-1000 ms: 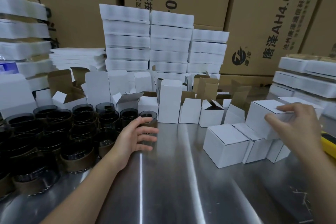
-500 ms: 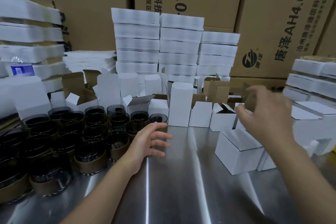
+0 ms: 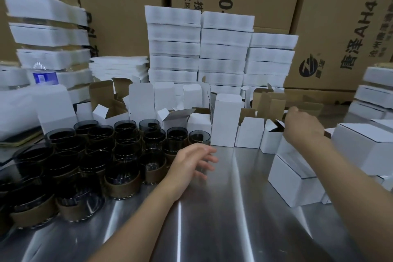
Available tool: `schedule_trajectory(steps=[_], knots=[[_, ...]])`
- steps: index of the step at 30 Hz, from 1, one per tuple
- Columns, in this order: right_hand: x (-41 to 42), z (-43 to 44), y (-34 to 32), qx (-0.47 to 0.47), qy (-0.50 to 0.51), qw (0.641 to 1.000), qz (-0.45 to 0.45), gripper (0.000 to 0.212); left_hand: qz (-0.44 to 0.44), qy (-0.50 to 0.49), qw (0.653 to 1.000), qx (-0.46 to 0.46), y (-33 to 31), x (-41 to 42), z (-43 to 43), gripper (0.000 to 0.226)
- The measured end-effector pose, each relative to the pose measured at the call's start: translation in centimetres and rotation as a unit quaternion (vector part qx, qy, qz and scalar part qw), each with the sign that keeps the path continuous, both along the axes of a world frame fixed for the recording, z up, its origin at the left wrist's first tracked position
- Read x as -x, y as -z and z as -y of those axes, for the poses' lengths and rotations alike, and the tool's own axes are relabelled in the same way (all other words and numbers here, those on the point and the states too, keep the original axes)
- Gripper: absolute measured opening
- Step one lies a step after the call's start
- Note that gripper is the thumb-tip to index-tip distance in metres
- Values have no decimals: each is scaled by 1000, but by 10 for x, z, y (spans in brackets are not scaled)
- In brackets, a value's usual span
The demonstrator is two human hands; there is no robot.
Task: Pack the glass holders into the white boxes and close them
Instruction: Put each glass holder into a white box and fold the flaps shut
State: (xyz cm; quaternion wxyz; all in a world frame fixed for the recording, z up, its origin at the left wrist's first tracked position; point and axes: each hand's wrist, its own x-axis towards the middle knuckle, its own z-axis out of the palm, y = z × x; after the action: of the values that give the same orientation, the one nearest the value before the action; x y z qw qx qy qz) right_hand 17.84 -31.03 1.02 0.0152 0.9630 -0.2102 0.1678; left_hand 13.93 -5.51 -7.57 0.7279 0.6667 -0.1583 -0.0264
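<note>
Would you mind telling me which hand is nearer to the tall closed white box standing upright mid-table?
Left. The left hand hovers open just in front of the tall white box, slightly to its left. The right hand reaches among the open boxes farther right.

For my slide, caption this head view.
Right hand reaches for an open white box; left hand hovers beside glass holders.

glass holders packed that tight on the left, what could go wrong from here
1. The left hand hovers open beside the crowded glass holders; pulling one out could knock its touching neighbours over.
2. The right hand reaches among the open white boxes, whose raised flaps could snag it and tip them.
3. The closed boxes lie close under the right forearm, which might shove them.
</note>
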Motion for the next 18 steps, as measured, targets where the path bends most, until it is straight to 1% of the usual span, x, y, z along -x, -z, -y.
schedule_trajectory(steps=[2,3,4,6,9,11,12,13,15,18], knots=[[6,-16,-3,3,-50,998,36,38,29,-21,999,-33,3,1,5,10],[10,-26,-5,0,-76,996,52,40,50,-33,997,-57,5,2,7,10],[15,-36,-7,-3,-104,993,62,42,73,-42,993,-79,7,2,9,16],[27,-58,-8,-8,-160,984,77,39,113,-42,986,-115,11,3,12,38],[46,-91,-5,-45,-237,965,105,29,137,-37,979,-146,15,1,13,79],[56,-109,2,-78,-286,946,133,23,150,-46,973,-166,17,0,13,99],[60,-116,6,-98,-305,936,149,20,157,-52,971,-176,18,-1,13,105],[63,-122,10,-118,-320,926,163,19,163,-57,968,-183,19,-2,13,108],[66,-130,19,-140,-342,910,186,18,176,-56,964,-190,19,-2,12,105],[64,-136,35,-142,-351,904,201,12,182,-57,968,-164,21,-4,12,101]])
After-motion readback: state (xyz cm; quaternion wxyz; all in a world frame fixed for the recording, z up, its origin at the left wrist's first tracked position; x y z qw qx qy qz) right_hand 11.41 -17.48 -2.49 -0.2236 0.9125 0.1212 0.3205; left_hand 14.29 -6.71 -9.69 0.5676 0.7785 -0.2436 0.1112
